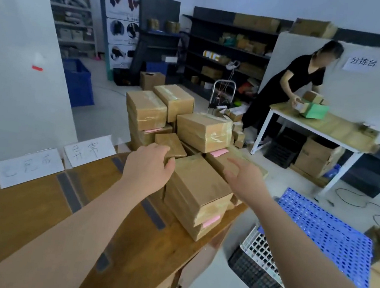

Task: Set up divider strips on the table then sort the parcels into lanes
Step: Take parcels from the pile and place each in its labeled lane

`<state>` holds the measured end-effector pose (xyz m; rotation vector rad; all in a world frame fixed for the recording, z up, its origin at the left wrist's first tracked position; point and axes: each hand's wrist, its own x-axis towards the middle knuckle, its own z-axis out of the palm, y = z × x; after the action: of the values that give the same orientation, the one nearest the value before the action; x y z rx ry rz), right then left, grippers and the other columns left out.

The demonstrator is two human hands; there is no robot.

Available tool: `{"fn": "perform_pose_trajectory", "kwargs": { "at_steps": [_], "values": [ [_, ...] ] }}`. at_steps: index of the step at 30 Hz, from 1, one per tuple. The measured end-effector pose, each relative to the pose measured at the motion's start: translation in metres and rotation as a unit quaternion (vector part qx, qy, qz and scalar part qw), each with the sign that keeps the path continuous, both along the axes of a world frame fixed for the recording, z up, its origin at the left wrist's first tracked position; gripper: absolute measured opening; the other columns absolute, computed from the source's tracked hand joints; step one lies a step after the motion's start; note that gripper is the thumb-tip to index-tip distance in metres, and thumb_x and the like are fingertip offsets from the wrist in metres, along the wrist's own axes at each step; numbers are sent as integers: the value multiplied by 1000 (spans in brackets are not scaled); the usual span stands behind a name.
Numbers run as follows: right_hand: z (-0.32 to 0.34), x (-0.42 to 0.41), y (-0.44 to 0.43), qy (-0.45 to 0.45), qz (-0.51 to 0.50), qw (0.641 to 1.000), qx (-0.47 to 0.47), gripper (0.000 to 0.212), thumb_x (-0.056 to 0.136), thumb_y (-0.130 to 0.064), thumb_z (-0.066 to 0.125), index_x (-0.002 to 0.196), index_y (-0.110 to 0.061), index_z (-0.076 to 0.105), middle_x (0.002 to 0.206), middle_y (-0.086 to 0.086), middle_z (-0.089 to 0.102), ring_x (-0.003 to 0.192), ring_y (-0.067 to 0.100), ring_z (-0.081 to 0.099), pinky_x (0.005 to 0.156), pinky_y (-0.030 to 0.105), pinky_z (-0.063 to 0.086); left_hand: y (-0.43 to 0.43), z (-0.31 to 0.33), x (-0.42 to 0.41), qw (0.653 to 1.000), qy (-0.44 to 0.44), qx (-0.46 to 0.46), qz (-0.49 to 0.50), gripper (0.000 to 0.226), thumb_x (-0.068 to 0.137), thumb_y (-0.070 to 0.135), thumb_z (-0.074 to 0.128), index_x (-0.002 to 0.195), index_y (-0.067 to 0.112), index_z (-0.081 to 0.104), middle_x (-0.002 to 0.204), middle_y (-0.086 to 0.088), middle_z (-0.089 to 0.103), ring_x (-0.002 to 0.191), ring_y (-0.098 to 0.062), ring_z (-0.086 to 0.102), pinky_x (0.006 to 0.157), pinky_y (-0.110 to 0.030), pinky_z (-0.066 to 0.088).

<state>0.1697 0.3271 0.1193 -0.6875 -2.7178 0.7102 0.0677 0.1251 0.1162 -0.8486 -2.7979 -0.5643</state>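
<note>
Both forearms are bare — so are the left hand [148,166] and the right hand [243,178].

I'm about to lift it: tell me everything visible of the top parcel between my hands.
The top parcel is a brown cardboard box, closed, lying flat and skewed on a lower parcel with a pink label, at a corner of the table. The left hand is at its far left corner; the right hand hovers apart.

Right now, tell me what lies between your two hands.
In the head view, the top of a brown cardboard parcel spans the gap between the left hand and the right hand.
</note>
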Motion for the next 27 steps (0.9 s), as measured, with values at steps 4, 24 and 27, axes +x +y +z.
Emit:
{"fn": "perform_pose_trajectory", "kwargs": {
  "at_steps": [4,24,27],
  "values": [
    [4,-39,42,33,-21,999,-21,40,98,-20,50,138,-18,51,130,7,61,111,25,59,88,29,45,42,3,-42,1000,-17,17,-9,50,101,44,41,146,21,46,143,-2,53,126,-23,54,100,-42,49],
    [-31,-221,196,30,-37,930,-366,34,99,-33,34,88,-18,62,106,6,64,105,25,59,96,41,45,215,-11,-156,910,-339,215,102,55,105,47,26,157,28,23,161,-2,28,145,-27,29,117,-43,27],
    [-37,-228,203,45,-20,868,-494,28,96,-26,43,89,-13,68,105,8,69,95,25,63,88,39,49,225,-13,-151,900,-327,262,123,53,105,46,29,153,24,33,152,1,43,132,-19,45,109,-39,38]
  ]
}}
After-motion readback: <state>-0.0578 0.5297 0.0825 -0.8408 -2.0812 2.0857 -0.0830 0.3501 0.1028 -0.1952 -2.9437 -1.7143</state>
